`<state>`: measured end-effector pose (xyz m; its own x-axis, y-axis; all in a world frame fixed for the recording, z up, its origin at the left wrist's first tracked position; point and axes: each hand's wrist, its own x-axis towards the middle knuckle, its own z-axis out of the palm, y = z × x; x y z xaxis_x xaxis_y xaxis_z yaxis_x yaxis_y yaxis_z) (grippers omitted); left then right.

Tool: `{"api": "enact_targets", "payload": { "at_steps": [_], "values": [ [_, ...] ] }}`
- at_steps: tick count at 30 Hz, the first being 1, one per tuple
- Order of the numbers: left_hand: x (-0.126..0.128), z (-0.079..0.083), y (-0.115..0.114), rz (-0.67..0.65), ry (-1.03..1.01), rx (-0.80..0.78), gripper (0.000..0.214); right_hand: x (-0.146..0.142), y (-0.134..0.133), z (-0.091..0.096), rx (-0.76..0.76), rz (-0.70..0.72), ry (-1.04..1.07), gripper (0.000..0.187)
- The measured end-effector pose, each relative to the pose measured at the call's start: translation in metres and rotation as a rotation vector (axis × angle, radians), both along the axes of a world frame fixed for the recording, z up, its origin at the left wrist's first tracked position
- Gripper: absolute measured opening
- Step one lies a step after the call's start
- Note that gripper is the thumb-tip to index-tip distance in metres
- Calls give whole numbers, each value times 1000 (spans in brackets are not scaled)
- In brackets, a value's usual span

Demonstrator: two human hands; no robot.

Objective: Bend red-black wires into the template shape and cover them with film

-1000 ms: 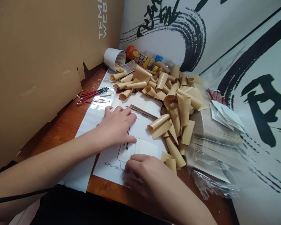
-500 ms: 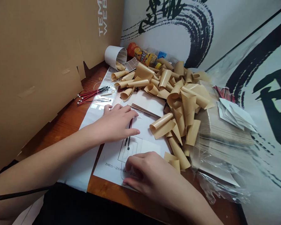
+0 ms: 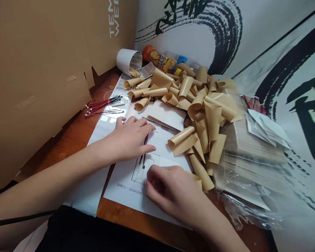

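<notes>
My left hand (image 3: 130, 138) lies palm down, fingers spread, on a printed white sheet (image 3: 120, 196) marked with a rectangular outline. Beneath its thumb and index finger runs a thin dark red and black wire (image 3: 144, 161) with a small black end. My right hand (image 3: 170, 189) is just below and to the right, over the same sheet. Its fingers are curled in with the thumb against them; whatever they hold, if anything, is hidden. Near my left fingertips lies a stack of pale cards (image 3: 168, 115).
Curled tan paper pieces (image 3: 183, 136) are heaped behind and to the right. Red and black wires (image 3: 105, 106) lie at left by a label strip roll (image 3: 126, 61). A plastic-wrapped stack (image 3: 252, 157) stands right; a cardboard wall (image 3: 42, 70) bounds the left.
My right hand has moved slightly right and its fingers have curled tighter. A thin clear loop seen below its fingers earlier no longer shows. My left hand stays in place.
</notes>
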<state>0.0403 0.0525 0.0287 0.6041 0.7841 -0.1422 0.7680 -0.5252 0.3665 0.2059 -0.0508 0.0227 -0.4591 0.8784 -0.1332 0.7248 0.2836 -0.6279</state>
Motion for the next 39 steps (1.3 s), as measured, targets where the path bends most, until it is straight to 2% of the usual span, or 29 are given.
{"api": "enact_targets", "payload": {
  "at_steps": [3,8,14,17,22,28,39],
  "values": [
    [-2,2,1,-13,3,-8,49,8,8,0,49,-71,-5,16],
    [-5,5,0,-56,35,-57,66,13,13,-2,155,-55,29,14],
    [-8,12,0,-124,112,-122,82,14,14,-5,106,-80,109,15],
    [-11,15,0,-178,147,-159,88,15,16,-7,92,-11,140,16],
    [-12,17,-1,-203,179,-158,85,17,19,-10,126,35,154,19],
    [-12,16,-2,-235,181,-181,100,19,18,-13,177,45,154,17],
    [-10,15,-4,-241,217,-162,96,18,17,-15,167,37,136,16]
  ]
}}
